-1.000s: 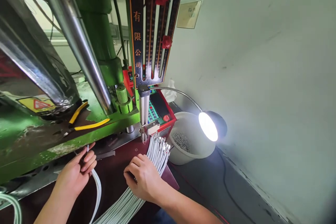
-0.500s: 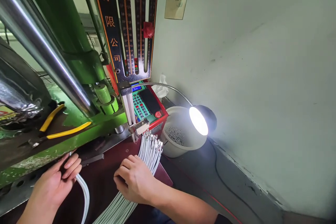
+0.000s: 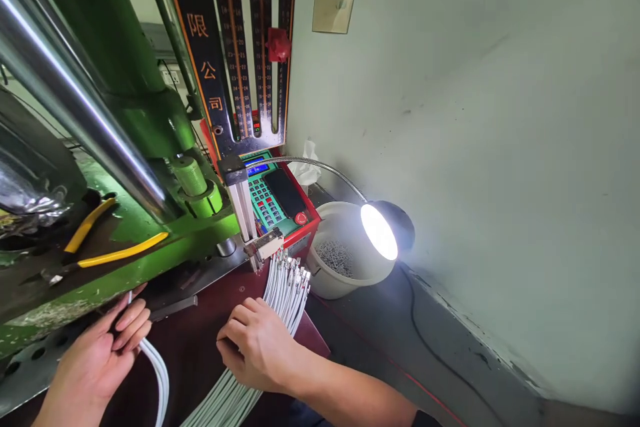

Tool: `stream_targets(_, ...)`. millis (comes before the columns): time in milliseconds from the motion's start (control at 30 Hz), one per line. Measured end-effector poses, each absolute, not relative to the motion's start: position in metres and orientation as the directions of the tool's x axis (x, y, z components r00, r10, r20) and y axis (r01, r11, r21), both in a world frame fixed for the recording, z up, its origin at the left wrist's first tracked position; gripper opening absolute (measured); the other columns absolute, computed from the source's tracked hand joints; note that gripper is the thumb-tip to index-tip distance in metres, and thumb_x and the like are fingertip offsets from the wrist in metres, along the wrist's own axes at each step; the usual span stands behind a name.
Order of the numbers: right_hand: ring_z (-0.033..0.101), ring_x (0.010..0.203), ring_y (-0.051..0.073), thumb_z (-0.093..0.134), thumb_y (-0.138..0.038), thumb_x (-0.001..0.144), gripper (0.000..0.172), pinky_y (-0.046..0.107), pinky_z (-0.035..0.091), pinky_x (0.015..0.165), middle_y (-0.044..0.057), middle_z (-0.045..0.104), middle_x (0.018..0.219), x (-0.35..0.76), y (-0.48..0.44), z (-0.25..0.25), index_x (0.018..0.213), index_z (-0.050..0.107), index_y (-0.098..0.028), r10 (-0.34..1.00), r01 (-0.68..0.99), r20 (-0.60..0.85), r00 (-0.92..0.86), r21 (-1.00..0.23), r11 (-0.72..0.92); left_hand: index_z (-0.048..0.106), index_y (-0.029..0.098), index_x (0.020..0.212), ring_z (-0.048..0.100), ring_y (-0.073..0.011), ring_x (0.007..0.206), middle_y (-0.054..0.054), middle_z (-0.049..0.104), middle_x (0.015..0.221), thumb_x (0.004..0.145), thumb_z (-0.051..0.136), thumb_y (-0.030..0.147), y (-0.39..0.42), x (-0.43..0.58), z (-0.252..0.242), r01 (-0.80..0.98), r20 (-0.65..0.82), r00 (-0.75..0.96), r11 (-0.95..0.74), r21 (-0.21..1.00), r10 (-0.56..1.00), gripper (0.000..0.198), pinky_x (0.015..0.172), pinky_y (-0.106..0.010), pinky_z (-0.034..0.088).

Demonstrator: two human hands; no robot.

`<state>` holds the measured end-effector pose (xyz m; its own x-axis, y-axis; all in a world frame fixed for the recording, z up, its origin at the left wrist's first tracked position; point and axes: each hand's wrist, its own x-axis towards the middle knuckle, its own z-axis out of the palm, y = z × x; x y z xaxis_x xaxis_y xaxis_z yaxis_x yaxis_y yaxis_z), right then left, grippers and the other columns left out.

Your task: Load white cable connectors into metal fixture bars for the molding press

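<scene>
My left hand (image 3: pixel 107 350) is closed around a few white cables (image 3: pixel 161 377) at the front edge of the green machine (image 3: pixel 165 247). Their upper ends rise past my fingers and their lower part curves down toward the bottom of the view. My right hand (image 3: pixel 255 343) lies over a thick bundle of white cables (image 3: pixel 225 397) on the dark red tabletop (image 3: pixel 193 337). Its fingers are curled in, and what they hold, if anything, is hidden. Beyond that hand, the bundle's metal-tipped ends (image 3: pixel 290 270) fan out.
Yellow-handled pliers (image 3: pixel 123 252) lie on the machine bed. A lit lamp (image 3: pixel 379 232) on a flexible neck hangs over a white bucket (image 3: pixel 325 287) holding many small metal pieces. Beside it stands a red control box (image 3: pixel 305 233) with a keypad. A pale wall (image 3: pixel 475 147) closes the right side.
The view has shifted slightly, so the machine sits a little farther left and higher. My left hand, still on its cables, shows a small leftward shift; my right hand is almost still.
</scene>
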<state>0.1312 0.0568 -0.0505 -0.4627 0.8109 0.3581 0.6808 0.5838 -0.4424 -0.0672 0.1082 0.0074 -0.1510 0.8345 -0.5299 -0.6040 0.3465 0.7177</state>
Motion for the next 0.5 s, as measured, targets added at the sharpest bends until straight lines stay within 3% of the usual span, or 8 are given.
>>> stream_targets(300,0.054,0.077,0.017,0.052,-0.015,0.09,0.012,0.032,0.041,0.073,0.003,0.063,0.08,0.133,0.05,-0.054,0.082,0.061,-0.019,0.824,0.579,0.359,-0.438,-0.589,0.564,0.065,0.011,0.087,0.026,-0.002,0.03,0.01,0.034,0.046,0.089,0.05,0.01,0.104,-0.073,-0.008,-0.682,-0.47,-0.144,0.257,0.685,0.871,0.016,0.03,-0.013,0.022)
stream_targets(500,0.061,0.085,0.018,0.056,-0.015,0.089,0.01,0.032,0.047,0.079,0.004,0.067,0.089,0.13,0.061,-0.034,0.094,0.062,-0.02,0.78,0.518,0.253,-0.572,-0.626,0.582,0.064,0.011,0.093,0.025,-0.0026,0.033,0.009,0.038,0.051,0.084,0.06,0.019,0.101,-0.08,-0.022,-0.724,-0.433,-0.124,0.217,0.655,0.893,0.013,0.032,-0.015,0.021)
